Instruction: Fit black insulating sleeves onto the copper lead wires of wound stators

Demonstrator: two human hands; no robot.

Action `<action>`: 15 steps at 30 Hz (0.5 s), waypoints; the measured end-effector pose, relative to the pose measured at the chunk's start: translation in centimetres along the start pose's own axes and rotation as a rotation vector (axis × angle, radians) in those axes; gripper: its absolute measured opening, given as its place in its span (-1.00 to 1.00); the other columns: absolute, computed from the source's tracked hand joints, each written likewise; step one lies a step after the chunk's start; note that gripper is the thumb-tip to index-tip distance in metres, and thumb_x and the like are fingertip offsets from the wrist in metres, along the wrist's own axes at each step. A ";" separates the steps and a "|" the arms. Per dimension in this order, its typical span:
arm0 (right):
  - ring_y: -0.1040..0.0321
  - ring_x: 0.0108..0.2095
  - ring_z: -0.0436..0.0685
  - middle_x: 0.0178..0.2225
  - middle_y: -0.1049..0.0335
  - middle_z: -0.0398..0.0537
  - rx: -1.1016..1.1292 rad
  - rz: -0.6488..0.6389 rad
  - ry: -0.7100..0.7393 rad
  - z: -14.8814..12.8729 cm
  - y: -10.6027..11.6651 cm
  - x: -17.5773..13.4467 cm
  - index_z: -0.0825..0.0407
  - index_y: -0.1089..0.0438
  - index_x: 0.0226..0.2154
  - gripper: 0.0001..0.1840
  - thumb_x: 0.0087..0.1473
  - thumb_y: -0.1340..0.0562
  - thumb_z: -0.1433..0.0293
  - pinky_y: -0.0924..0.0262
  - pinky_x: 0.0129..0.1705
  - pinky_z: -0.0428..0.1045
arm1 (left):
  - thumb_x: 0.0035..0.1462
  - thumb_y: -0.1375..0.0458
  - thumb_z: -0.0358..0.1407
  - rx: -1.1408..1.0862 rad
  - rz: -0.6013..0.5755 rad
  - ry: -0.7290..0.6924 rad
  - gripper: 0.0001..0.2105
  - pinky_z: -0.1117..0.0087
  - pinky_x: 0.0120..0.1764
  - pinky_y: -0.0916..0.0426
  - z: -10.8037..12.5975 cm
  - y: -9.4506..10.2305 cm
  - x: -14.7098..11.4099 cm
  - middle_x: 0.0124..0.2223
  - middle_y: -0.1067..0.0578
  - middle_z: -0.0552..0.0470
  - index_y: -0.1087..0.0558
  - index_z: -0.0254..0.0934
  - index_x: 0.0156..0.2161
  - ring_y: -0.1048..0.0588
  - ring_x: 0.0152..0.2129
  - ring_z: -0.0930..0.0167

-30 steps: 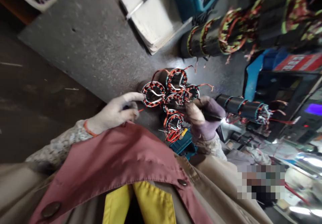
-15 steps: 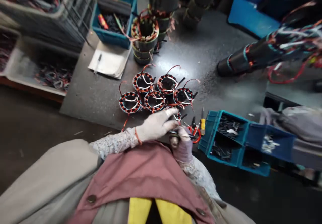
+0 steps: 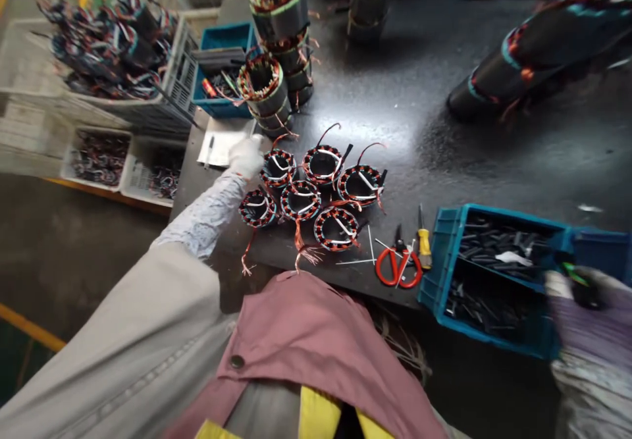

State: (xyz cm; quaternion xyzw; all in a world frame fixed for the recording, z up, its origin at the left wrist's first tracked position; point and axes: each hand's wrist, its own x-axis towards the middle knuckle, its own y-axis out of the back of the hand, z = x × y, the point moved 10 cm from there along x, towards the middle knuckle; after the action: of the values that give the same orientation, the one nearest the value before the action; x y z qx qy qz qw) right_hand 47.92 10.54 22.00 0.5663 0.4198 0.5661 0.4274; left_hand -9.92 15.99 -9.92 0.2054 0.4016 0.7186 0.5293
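My left hand, in a white glove, is beside the leftmost rear stator, over the edge of a white pad of paper. Its fingers are blurred, and whether they touch the stator cannot be told. At the far right my right hand, gloved in white and purple, is closed around a black tool with a green stripe, by the teal bin. Several wound stators with orange, black and white wires stand together, one of them at the front.
Red-handled scissors, a yellow-handled screwdriver and thin white sticks lie right of the stators. Taller stacked stators stand behind. Crates of wired parts are at left. A long dark stack leans in at upper right.
My hands have parted: the left moved left to the rear stator, the right moved far right with the black tool. The front stator is now uncovered, and the view has shifted.
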 end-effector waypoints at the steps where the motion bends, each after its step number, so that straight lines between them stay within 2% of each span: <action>1: -0.22 0.19 0.70 -0.20 -0.45 0.23 -0.094 -0.024 -0.028 1.1 -0.9 1.1 -0.41 -0.48 -0.07 -0.57 0.02 -0.14 -0.06 0.06 -0.03 0.66 | 0.31 0.10 -0.12 -0.030 0.001 0.017 -0.49 0.27 -0.20 -0.33 -1.5 0.8 -0.3 -0.18 -0.58 -0.12 -0.51 -0.55 -0.02 -0.54 -0.12 0.30; 3: -0.32 0.07 0.75 -0.33 -0.41 0.25 -0.239 -0.048 -0.150 3.6 -2.1 3.1 -0.31 -0.50 -0.27 -0.62 -0.07 -0.12 -0.04 0.05 -0.14 0.70 | 0.28 0.04 -0.05 -0.057 -0.020 0.075 -0.46 0.17 -0.16 -0.34 -4.9 2.0 -1.6 -0.12 -0.58 -0.23 -0.53 -0.57 -0.07 -0.51 -0.09 0.22; 5: -0.35 0.04 0.76 -0.34 -0.40 0.27 -0.262 -0.124 -0.223 5.0 -2.9 4.0 -0.26 -0.48 -0.33 -0.66 -0.17 -0.16 0.05 0.06 -0.17 0.71 | 0.13 -0.16 -0.06 -0.028 -0.080 0.097 -0.56 0.08 -0.10 -0.36 -7.8 2.0 -3.5 -0.06 -0.57 -0.30 -0.57 -0.47 -0.15 -0.49 -0.05 0.11; 7: -0.35 0.07 0.70 -0.26 -0.43 0.30 -0.288 -0.132 -0.251 4.4 -2.2 3.4 -0.27 -0.47 -0.30 -0.69 -0.20 -0.20 0.15 0.02 -0.12 0.67 | 0.04 -0.23 -0.18 0.002 -0.100 0.075 -0.67 0.02 0.03 -0.34 -9.3 1.6 -5.9 -0.01 -0.54 -0.27 -0.56 -0.37 -0.14 -0.41 0.06 0.03; 8: -0.35 0.09 0.66 -0.19 -0.44 0.30 -0.304 -0.115 -0.209 2.8 -1.6 2.5 -0.28 -0.47 -0.25 -0.68 -0.16 -0.19 0.18 -0.01 -0.09 0.65 | 0.07 -0.21 -0.23 0.010 -0.093 0.047 -0.69 0.02 0.10 -0.31 -9.5 1.3 -7.1 0.00 -0.52 -0.23 -0.54 -0.34 -0.11 -0.37 0.10 0.03; 9: -0.34 0.12 0.62 -0.11 -0.45 0.30 -0.307 -0.099 -0.124 0.1 -1.2 1.3 -0.29 -0.47 -0.19 -0.66 -0.09 -0.17 0.20 -0.06 -0.05 0.62 | 0.11 -0.16 -0.27 0.007 -0.090 0.010 -0.71 0.04 0.14 -0.27 -9.3 0.8 -8.3 0.00 -0.52 -0.17 -0.52 -0.32 -0.07 -0.35 0.13 0.06; 11: -0.35 0.15 0.52 0.06 -0.43 0.25 -0.240 -0.101 0.139 -7.7 -2.3 -1.8 -0.25 -0.42 -0.01 -0.58 0.07 -0.10 0.23 -0.17 0.05 0.53 | 0.15 -0.10 -0.32 -0.029 -0.138 -0.097 -0.71 0.11 0.17 -0.26 -7.8 -1.0 -10.7 -0.04 -0.55 -0.10 -0.52 -0.28 -0.04 -0.40 0.07 0.13; 13: -0.38 0.16 0.35 0.11 -0.43 0.22 -0.101 -0.209 0.375 -16.5 -6.3 -4.9 -0.11 -0.39 0.08 -0.57 0.17 -0.11 0.28 -0.27 0.18 0.31 | 0.13 -0.16 -0.30 -0.030 -0.247 -0.273 -0.69 0.11 0.20 -0.23 -4.9 -3.7 -13.1 -0.01 -0.58 -0.12 -0.53 -0.27 -0.01 -0.45 0.05 0.14; 15: -0.20 0.29 0.38 0.22 -0.33 0.30 -0.141 -0.366 0.511 -23.9 -12.6 -6.3 0.10 -0.34 0.15 -0.44 0.11 -0.25 0.29 -0.14 0.31 0.27 | 0.11 -0.23 -0.22 0.046 -0.311 -0.427 -0.56 0.04 0.27 -0.15 -2.1 -6.3 -15.2 0.12 -0.53 -0.26 -0.49 -0.34 0.09 -0.40 0.16 0.06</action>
State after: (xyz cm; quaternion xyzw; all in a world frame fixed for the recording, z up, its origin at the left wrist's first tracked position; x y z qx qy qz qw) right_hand 24.13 8.27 7.99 0.2897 0.5681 0.6314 0.4412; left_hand -2.30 1.85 -14.20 0.3003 0.3238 0.5595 0.7014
